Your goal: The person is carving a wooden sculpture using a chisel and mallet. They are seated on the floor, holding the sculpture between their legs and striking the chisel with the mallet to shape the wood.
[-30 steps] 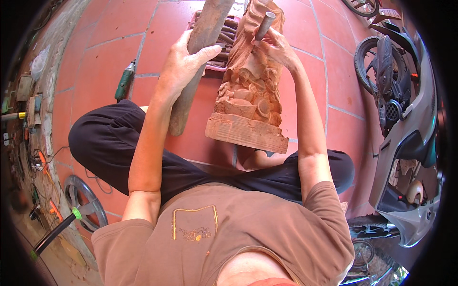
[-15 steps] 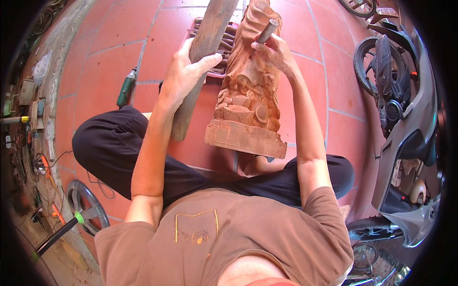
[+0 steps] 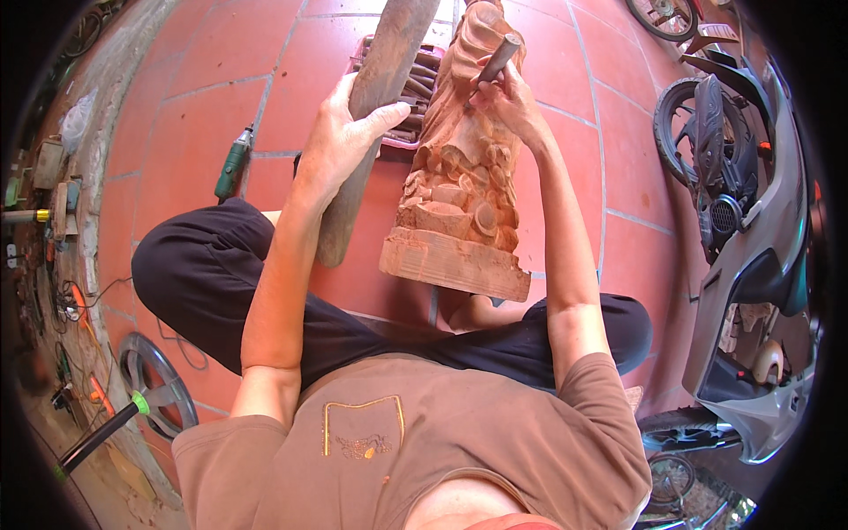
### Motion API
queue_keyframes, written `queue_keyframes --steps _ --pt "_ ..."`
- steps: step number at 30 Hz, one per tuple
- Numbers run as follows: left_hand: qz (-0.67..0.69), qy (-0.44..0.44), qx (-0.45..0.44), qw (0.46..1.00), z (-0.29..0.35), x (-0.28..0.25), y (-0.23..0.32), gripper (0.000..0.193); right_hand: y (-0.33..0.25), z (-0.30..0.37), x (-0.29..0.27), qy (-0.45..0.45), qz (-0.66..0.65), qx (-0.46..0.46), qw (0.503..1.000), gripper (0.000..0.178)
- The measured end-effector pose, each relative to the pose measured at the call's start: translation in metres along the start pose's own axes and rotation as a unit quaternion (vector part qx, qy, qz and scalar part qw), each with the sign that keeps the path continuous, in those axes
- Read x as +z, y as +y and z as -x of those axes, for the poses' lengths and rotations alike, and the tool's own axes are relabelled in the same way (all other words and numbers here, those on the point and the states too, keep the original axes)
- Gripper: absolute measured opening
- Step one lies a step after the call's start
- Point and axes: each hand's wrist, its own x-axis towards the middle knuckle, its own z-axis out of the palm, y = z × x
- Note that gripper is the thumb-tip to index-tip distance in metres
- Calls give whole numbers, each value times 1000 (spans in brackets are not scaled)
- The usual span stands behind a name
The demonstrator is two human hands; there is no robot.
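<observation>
A carved reddish-brown wooden figure (image 3: 455, 190) lies on the tiles before me, its flat base nearest and its folds running away from me. My right hand (image 3: 514, 104) pinches a short, dark, round-ended carving chisel (image 3: 500, 58), tilted over the upper part of the carving. The chisel's lower end is mostly hidden by fingers, so contact with the wood is hard to judge. To the left, my left hand (image 3: 347, 132) wraps round a long weathered wooden bat (image 3: 389, 64), thumb stretched across it. The bat slants beside the carving, apart from the chisel.
Behind the bat stands a pink basket (image 3: 403, 140) full of chisels. A green power tool (image 3: 233, 165) lies on the tiles at left. Parked along the right is a grey motorbike (image 3: 751, 256). Cords and a wheel-shaped stand (image 3: 159, 384) are at lower left.
My right hand has turned the chisel a little, its top end shifting slightly right, and the fingers have resettled on it. My left hand and the bat look nearly still.
</observation>
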Motion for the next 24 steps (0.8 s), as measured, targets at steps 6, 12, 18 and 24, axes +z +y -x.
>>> queue_keyframes --steps 6,12,18,24 --pt "-15 6 -8 1000 4 1 6 51 -9 2 -3 18 52 11 998 31" --pt "-16 10 14 1000 2 4 0 51 -10 7 11 27 64 -31 997 44" --pt "-22 2 35 999 2 3 2 52 -14 3 15 -5 169 -68 983 36" --pt "-42 8 60 997 4 4 10 55 -9 0 13 -26 172 -85 981 31"
